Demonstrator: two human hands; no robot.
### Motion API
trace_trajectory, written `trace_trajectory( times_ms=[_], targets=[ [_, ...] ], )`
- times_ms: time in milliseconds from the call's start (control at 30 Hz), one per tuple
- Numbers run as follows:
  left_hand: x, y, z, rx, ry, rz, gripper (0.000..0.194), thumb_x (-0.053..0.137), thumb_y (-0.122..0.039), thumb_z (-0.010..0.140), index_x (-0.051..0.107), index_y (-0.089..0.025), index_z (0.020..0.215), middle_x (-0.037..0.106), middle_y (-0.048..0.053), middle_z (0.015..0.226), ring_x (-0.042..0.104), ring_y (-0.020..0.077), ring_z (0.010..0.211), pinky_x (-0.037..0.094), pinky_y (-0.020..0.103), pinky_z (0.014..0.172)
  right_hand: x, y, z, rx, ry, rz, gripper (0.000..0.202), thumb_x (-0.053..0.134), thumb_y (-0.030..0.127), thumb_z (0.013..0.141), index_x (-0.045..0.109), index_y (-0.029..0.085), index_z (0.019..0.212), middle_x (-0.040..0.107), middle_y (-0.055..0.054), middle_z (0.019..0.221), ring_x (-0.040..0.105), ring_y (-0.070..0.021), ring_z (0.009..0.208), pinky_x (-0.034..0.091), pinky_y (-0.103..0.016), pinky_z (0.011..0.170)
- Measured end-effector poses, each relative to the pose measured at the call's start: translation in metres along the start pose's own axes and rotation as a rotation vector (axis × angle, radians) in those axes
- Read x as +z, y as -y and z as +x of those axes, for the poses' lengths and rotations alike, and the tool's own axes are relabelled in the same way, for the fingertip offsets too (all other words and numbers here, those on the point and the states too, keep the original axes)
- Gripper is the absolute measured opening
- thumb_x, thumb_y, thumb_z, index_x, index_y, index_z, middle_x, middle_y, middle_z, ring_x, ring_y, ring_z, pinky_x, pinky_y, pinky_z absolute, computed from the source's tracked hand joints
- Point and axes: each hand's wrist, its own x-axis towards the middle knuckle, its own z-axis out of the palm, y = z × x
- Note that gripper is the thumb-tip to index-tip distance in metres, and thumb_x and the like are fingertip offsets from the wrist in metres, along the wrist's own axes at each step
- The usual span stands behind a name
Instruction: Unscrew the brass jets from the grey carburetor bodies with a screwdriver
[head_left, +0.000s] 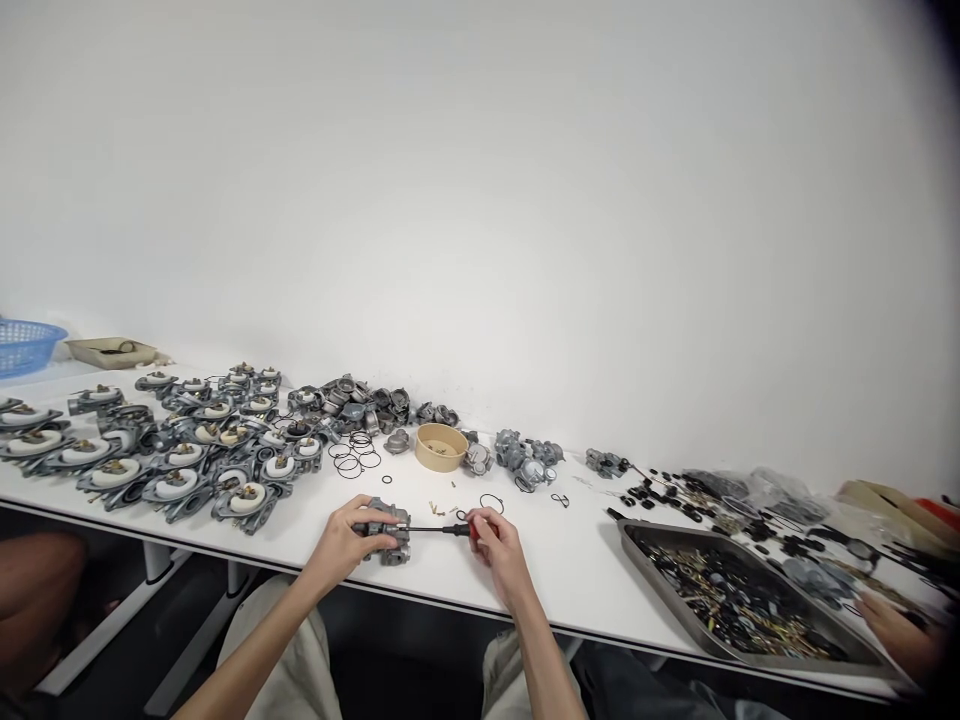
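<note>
Near the front edge of the white table, my left hand (346,545) grips a grey metal carburetor (393,540), thumb and fingers closed about its left side. My right hand (498,552) is closed on the red handle of a screwdriver (442,529). Its dark shaft lies level and its tip meets the carburetor's right side; the exact contact spot is too small to make out. Just behind the screwdriver lie several small brass pieces (435,508) and a black rubber ring (491,502).
Carburetors with white floats (174,484) crowd the left side. Behind my hands stand a tan round bowl (441,447), black rings (360,455) and grey metal covers (529,458). A metal tray (667,590) of small parts sits at right, near another person's hand (896,630).
</note>
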Motion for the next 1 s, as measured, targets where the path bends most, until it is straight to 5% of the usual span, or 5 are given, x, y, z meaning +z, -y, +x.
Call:
trace_trajectory(
  times_ms=[133,367,633,1000],
  targets=[
    [0.000,0.002,0.002,0.004,0.010,0.009,0.032,0.082,-0.047,0.068,0.082,-0.026,0.093,0.061,0.005,0.093,0.062,0.0225,0.087,0.055,0.029,0.066,-0.002,0.002,-0.003,-0.052,0.036,0.059,0.032,0.076,0.041,0.076,0.062,0.021,0.096,0.049,0.004,0.064,0.040,-0.0100,0.052,0.027,-0.022,0.048],
    [-0.002,0.001,0.001,0.009,0.036,0.003,0.034,0.081,-0.045,0.071,0.080,-0.026,0.100,0.062,0.006,0.097,0.062,0.0232,0.094,0.052,0.030,0.077,0.004,0.000,0.000,0.020,-0.070,-0.097,0.043,0.061,0.058,0.087,0.059,0.018,0.073,0.052,0.001,0.062,0.035,-0.0081,0.044,0.025,-0.023,0.042],
    [-0.002,-0.005,-0.001,0.009,0.037,0.025,0.033,0.081,-0.042,0.071,0.080,-0.028,0.102,0.060,0.005,0.096,0.060,0.0241,0.096,0.049,0.030,0.078,-0.002,0.004,-0.006,-0.087,0.054,0.111,0.029,0.072,0.037,0.076,0.064,0.021,0.098,0.051,0.003,0.065,0.046,-0.0119,0.054,0.036,-0.023,0.049],
    [-0.004,-0.008,-0.002,-0.004,0.045,-0.005,0.033,0.081,-0.043,0.071,0.080,-0.027,0.100,0.059,0.005,0.095,0.060,0.0242,0.095,0.050,0.031,0.078,0.001,0.000,-0.002,0.014,-0.059,-0.063,0.042,0.054,0.058,0.091,0.063,0.018,0.084,0.052,0.002,0.060,0.040,-0.0090,0.043,0.024,-0.022,0.042]
  ],
)
